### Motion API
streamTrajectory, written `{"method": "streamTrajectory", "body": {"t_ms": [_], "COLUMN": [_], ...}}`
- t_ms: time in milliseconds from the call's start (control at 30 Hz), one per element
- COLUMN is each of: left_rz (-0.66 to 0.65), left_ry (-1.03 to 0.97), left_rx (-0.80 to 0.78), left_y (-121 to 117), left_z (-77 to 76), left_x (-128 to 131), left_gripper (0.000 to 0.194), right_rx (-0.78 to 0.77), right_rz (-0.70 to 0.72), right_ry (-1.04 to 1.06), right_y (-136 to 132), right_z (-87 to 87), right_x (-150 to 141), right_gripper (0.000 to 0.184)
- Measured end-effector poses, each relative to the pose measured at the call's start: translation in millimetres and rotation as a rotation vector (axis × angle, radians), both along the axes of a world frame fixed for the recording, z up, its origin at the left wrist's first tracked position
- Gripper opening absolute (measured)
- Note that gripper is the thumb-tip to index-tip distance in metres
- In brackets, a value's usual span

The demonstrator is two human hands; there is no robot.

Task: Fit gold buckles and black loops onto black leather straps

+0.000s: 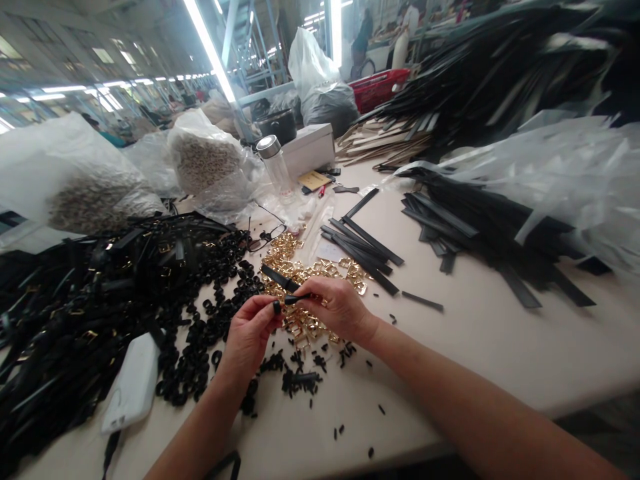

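My right hand (pixel 337 305) is closed on a black strap (pixel 276 276), whose flat length slants up and left past the fingers. A folded end of that strap pokes toward my left hand (pixel 254 328). The left thumb and fingers pinch a small black strap loop (pixel 277 307), close to the strap's end; I cannot tell whether the two touch. Beneath both hands lies a heap of gold buckles (pixel 305 327). Many black loops (pixel 187 353) are spread to the left of my left hand.
Finished-looking black straps with buckles (pixel 90 293) pile up at left, beside a white power bank (pixel 133 380). Loose straps (pixel 360 247) and a larger bundle (pixel 465 213) lie at right. Behind stand a glass bottle (pixel 277 167), eyeglasses (pixel 267 235) and filled plastic bags (pixel 210 160).
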State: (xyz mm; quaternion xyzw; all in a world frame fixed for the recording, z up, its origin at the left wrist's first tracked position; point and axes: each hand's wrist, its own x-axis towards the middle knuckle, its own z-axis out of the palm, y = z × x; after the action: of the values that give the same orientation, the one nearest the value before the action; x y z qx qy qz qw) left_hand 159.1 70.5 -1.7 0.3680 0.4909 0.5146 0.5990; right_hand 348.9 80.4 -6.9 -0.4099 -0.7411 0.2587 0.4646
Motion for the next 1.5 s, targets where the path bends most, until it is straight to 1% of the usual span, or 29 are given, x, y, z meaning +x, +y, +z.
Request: {"method": "streamTrajectory", "body": {"t_ms": [200, 367, 467, 633, 800, 867, 1033, 1200, 1367, 1500], "left_rz": [0.018, 0.005, -0.014, -0.026, -0.033, -0.043, -0.085, -0.100, -0.080, -0.082], "left_ry": [-0.024, -0.051, -0.055, -0.067, -0.116, -0.136, -0.128, -0.112, -0.081, -0.059], "left_rx": [0.029, 0.000, -0.033, -0.072, -0.132, -0.154, -0.134, -0.149, -0.123, -0.111], "left_y": [1, 1, 2, 3, 2, 2, 3, 3, 2, 1], "left_z": [-0.8, -1.7, -0.6, 5.5, 8.4, 6.7, 1.4, 2.4, 3.3, 3.1], "left_x": [1, 2, 2, 4, 5, 4, 1, 0, -3, 0], "left_gripper": [0.024, 0.024, 0.025, 0.029, 0.032, 0.032, 0.029, 0.029, 0.028, 0.027], "right_rx": [-0.074, -0.092, -0.044, 0.098, 0.200, 0.216, 0.216, 0.209, 0.226, 0.247], "right_rz": [0.031, 0.039, 0.043, -0.006, -0.022, -0.028, -0.029, -0.011, -0.036, -0.043], "right_ry": [0.077, 0.075, 0.017, -0.119, -0.122, -0.133, -0.202, -0.295, -0.280, -0.297], "right_y": [-3, -4, -3, -3, -5, -6, -5, -4, -4, -5], "right_z": [-1.5, -1.1, -1.2, -2.6, 0.1, 1.3, 2.2, 2.4, 2.3, 1.0], "right_x": [-7, -7, -5, -4, -5, -5, -4, -2, -1, -2], "right_gripper": [0.005, 0.004, 0.005, 0.007, 0.011, 0.013, 0.015, 0.019, 0.021, 0.021]}}
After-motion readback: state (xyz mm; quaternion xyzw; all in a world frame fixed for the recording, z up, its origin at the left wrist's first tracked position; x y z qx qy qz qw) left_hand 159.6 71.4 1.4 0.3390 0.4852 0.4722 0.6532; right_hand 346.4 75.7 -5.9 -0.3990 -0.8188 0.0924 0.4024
